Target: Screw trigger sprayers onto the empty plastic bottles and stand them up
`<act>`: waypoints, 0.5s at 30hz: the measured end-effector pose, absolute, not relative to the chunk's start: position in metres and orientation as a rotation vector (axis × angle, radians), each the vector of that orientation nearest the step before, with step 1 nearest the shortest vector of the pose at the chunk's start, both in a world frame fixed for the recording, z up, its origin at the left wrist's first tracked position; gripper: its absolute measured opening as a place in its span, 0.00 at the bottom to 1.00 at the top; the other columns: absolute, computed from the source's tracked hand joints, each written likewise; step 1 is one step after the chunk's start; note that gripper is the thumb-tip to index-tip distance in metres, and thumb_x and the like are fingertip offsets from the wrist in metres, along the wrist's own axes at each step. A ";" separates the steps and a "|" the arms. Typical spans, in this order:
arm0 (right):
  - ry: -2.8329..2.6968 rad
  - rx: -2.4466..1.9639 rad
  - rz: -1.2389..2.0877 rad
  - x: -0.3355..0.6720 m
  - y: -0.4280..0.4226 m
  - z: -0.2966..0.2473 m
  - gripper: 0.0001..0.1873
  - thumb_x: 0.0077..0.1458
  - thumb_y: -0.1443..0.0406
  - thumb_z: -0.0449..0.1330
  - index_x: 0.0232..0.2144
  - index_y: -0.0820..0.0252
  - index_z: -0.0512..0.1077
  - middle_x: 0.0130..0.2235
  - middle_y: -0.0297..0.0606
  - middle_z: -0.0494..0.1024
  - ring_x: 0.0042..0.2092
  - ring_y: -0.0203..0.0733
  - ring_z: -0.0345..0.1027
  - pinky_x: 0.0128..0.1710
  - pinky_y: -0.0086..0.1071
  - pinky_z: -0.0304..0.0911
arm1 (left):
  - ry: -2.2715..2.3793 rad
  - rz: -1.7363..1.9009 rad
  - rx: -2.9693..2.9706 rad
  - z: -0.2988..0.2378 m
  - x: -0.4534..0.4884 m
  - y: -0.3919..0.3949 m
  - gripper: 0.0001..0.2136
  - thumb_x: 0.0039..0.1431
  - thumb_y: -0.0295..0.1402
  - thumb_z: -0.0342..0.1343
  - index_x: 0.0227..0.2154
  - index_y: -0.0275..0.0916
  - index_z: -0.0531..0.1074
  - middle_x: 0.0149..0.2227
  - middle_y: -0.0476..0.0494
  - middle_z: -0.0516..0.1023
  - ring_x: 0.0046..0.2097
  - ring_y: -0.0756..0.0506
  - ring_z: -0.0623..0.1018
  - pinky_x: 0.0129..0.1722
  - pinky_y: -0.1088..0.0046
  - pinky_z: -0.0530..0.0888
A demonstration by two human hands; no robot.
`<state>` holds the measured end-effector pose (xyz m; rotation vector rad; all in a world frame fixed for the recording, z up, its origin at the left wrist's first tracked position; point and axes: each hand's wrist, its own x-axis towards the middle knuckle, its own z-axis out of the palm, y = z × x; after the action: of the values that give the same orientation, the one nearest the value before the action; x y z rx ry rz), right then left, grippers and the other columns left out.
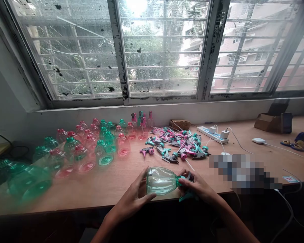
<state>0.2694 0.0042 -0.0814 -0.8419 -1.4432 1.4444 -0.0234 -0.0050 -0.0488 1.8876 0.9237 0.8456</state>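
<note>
A clear green spray bottle (161, 181) lies sideways in the air at the table's front edge, its neck pointing right. My left hand (138, 190) is wrapped round its base end, thumb below and fingers behind. At the neck, my right hand (192, 185) closes on a teal spray trigger head (186, 195), which is partly hidden by the fingers. How far the head sits on the neck I cannot tell. Just beyond the hands lies a pile of pink, teal and black trigger heads (177, 143) with thin tubes.
Several open green and pink bottles (101, 152) stand at the left. A few bottles with heads fitted (142, 128) are by the wall. Behind the pile lie a brown pouch (179, 124) and a power strip (212, 134); cables run right, near a cardboard box (270, 122).
</note>
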 end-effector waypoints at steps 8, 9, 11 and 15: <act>-1.451 -0.843 1.438 0.269 0.001 -0.078 0.15 0.58 0.56 0.65 0.39 0.59 0.68 0.29 0.33 0.79 0.29 0.40 0.74 0.31 0.33 0.66 | 0.884 0.860 1.905 -0.054 -0.024 0.000 0.42 0.61 0.33 0.61 0.69 0.53 0.39 0.70 0.44 0.54 0.70 0.35 0.54 0.67 0.52 0.59; -1.448 -0.838 1.438 0.269 0.000 -0.078 0.15 0.58 0.56 0.65 0.39 0.59 0.68 0.28 0.33 0.78 0.29 0.40 0.74 0.30 0.33 0.66 | 0.867 0.854 1.883 -0.053 -0.024 0.000 0.44 0.60 0.33 0.63 0.69 0.53 0.38 0.70 0.43 0.54 0.70 0.35 0.54 0.67 0.51 0.59; -1.443 -0.834 1.439 0.268 0.000 -0.076 0.16 0.58 0.56 0.65 0.40 0.59 0.68 0.28 0.33 0.78 0.28 0.40 0.74 0.30 0.33 0.66 | 0.843 0.847 1.848 -0.052 -0.024 0.000 0.47 0.58 0.34 0.65 0.69 0.52 0.37 0.70 0.41 0.54 0.70 0.35 0.55 0.67 0.51 0.58; -1.443 -0.856 1.434 0.268 0.000 -0.075 0.17 0.57 0.55 0.66 0.40 0.59 0.68 0.29 0.34 0.80 0.28 0.40 0.74 0.30 0.33 0.67 | 0.880 0.843 1.848 -0.048 -0.025 -0.002 0.41 0.61 0.37 0.61 0.70 0.48 0.42 0.70 0.40 0.55 0.70 0.34 0.54 0.67 0.52 0.57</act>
<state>0.2681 0.0005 -0.0749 -0.8562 -1.4430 1.4343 -0.0247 -0.0020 -0.0484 1.8481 0.8798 0.8426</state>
